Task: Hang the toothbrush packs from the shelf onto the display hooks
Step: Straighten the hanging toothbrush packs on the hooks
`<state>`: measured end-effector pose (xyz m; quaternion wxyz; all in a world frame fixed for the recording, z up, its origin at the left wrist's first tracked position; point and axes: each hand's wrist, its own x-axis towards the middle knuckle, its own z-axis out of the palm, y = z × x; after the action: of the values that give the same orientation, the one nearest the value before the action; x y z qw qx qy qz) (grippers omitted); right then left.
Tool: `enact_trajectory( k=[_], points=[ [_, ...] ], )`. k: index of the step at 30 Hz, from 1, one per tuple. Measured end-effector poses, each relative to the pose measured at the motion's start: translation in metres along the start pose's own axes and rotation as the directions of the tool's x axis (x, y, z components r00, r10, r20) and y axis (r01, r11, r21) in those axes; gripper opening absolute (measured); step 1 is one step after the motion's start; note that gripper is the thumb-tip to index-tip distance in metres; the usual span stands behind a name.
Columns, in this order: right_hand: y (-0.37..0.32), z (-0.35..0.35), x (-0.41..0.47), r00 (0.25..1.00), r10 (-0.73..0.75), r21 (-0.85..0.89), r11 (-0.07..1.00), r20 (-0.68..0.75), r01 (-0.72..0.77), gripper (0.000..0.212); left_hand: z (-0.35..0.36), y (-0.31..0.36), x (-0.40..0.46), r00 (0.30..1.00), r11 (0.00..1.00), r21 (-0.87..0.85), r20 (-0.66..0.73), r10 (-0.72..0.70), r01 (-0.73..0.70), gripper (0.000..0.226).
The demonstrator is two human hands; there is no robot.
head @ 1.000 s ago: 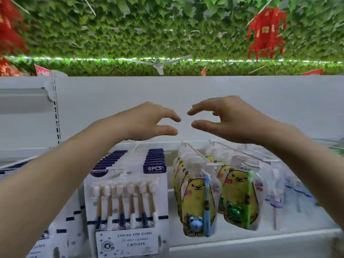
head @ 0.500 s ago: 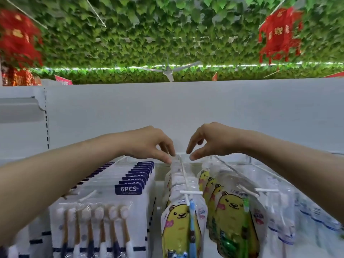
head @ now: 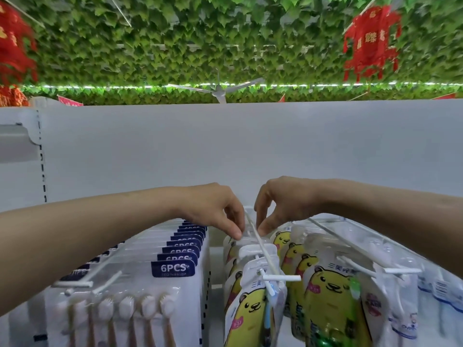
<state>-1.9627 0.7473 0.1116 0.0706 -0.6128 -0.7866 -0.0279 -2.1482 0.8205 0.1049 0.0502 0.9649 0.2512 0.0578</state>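
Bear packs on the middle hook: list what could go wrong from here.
1. Both hands, left hand and right hand, pinch at the rear bear packs on the hook; a tug might tear a hanging hole.
2. Packs are crowded on the hook; pushing could slide the front one off its tip.
3. The neighbouring bear packs hang close and might get knocked.

White shelving back panel (head: 225, 151) below a ceiling of green artificial leaves (head: 200, 33). Red paper ornaments (head: 370, 43), a ceiling fan (head: 218, 90) and a light strip (head: 100, 86) hang overhead.
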Motion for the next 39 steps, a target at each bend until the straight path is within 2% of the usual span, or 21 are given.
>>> enact_trajectory(
  k=[6, 15, 20, 22, 26, 30, 34, 39],
  points=[
    [-0.004, 0.009, 0.003, 0.998, 0.0, -0.013, 1.0, 0.068, 0.001, 0.013, 0.01, -0.005, 0.006, 1.0, 0.999, -0.029, -0.004, 0.028, -0.028, 0.011],
    [-0.005, 0.013, 0.012, 0.999, 0.021, -0.044, 0.999, 0.028, -0.02, 0.015, 0.014, -0.011, 0.013, 1.0, 1.0, 0.021, -0.019, -0.001, 0.001, 0.015],
    [-0.003, 0.003, 0.003, 0.999, 0.026, -0.051, 0.998, 0.024, -0.024, 0.016, 0.001, -0.003, 0.0, 0.999, 0.998, -0.046, 0.012, -0.046, 0.046, 0.021],
    [-0.004, -0.008, -0.008, 0.999, 0.023, 0.002, 1.0, 0.041, -0.023, 0.016, -0.008, 0.006, -0.01, 0.999, 0.994, -0.099, 0.033, -0.04, 0.043, 0.022],
    [-0.01, -0.016, -0.031, 0.986, -0.02, 0.181, 0.983, 0.167, -0.011, 0.02, -0.011, 0.026, -0.024, 0.992, 0.984, -0.178, 0.126, 0.002, 0.02, 0.02],
    [-0.015, -0.005, -0.032, 0.981, -0.061, 0.159, 0.987, 0.184, 0.032, 0.007, -0.002, 0.034, -0.021, 0.99, 0.992, -0.126, 0.139, -0.003, 0.021, 0.018],
    [-0.02, 0.001, -0.027, 0.99, -0.076, 0.063, 0.996, 0.119, 0.069, 0.018, 0.002, 0.032, -0.015, 0.997, 0.999, -0.029, 0.072, -0.022, 0.024, 0.016],
    [-0.021, 0.004, -0.023, 0.997, -0.06, -0.007, 0.998, 0.058, 0.061, 0.012, 0.005, 0.028, -0.015, 0.998, 0.997, 0.043, 0.025, -0.064, 0.063, 0.019]
  ],
)
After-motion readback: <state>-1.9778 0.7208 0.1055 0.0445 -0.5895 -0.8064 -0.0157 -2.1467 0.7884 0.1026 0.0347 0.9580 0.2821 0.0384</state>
